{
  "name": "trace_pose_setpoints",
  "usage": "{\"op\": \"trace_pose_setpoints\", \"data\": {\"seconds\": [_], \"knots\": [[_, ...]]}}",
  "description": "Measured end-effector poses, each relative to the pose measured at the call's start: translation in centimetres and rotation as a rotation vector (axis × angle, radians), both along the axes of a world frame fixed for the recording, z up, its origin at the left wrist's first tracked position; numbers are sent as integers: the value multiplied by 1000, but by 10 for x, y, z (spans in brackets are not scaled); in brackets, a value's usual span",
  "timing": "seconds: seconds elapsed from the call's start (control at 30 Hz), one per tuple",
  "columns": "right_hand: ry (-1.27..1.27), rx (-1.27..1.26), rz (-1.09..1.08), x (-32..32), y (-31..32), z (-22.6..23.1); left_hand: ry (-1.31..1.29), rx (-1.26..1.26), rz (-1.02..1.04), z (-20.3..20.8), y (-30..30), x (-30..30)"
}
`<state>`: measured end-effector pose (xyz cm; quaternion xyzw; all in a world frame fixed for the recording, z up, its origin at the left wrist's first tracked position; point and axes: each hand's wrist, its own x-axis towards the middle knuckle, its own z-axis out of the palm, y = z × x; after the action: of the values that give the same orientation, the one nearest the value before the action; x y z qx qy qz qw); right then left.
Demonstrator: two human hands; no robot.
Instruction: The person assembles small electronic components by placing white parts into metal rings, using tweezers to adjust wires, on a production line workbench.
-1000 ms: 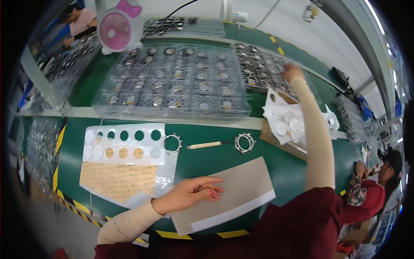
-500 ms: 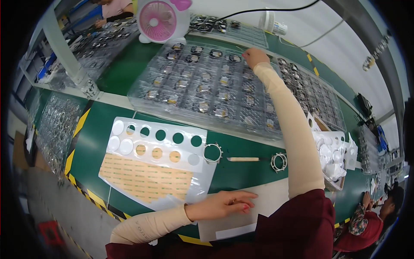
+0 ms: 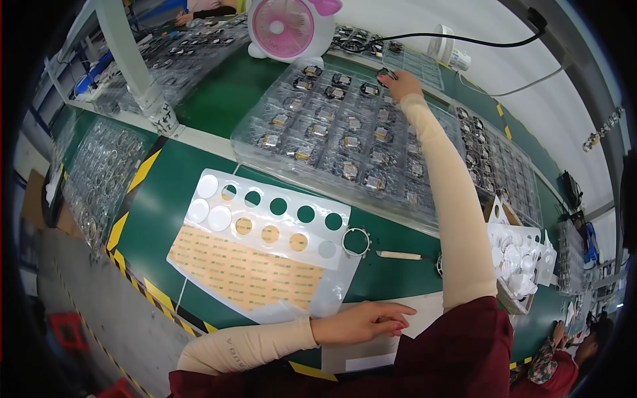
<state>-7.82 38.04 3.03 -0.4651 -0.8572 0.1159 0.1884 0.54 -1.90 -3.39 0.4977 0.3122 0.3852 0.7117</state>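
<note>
I'm pinching small dark part (image 3: 385, 75) in right hand (image 3: 404, 86) at clear tray (image 3: 312, 174)'s far edge; left hand (image 3: 361, 324), fingers apart, is lying over grey board (image 3: 335, 355) nearside of tray.

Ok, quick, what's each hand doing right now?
Left hand: open, over the grey board, nothing visible in it.
Right hand: closed on a small dark part.

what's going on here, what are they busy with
A person's right hand pinches a dark part at the far edge of the tray. The left hand is over a grey board, holding nothing visible. A ring and a knife lie untouched.
</note>
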Motion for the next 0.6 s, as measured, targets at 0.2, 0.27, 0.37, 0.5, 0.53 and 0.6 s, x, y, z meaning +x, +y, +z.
{"op": "trace_pose_setpoints", "data": {"seconds": [0.2,0.27,0.37,0.5,0.53,0.6], "knots": [[-131,10,63,-34,-11,-17,-65,-59,-10,-4,-2,3],[-124,54,50,-40,-12,-17,-63,-50,-1,-5,-2,4],[-110,-8,43,-47,-27,-8,-64,-37,11,-8,-3,3],[-253,34,-36,-47,-37,-2,-60,26,32,-10,-4,5],[-273,29,-46,-45,-33,0,-79,22,23,-10,-3,6],[-244,60,-52,-47,-37,-1,-82,41,36,-12,-3,7]]}}
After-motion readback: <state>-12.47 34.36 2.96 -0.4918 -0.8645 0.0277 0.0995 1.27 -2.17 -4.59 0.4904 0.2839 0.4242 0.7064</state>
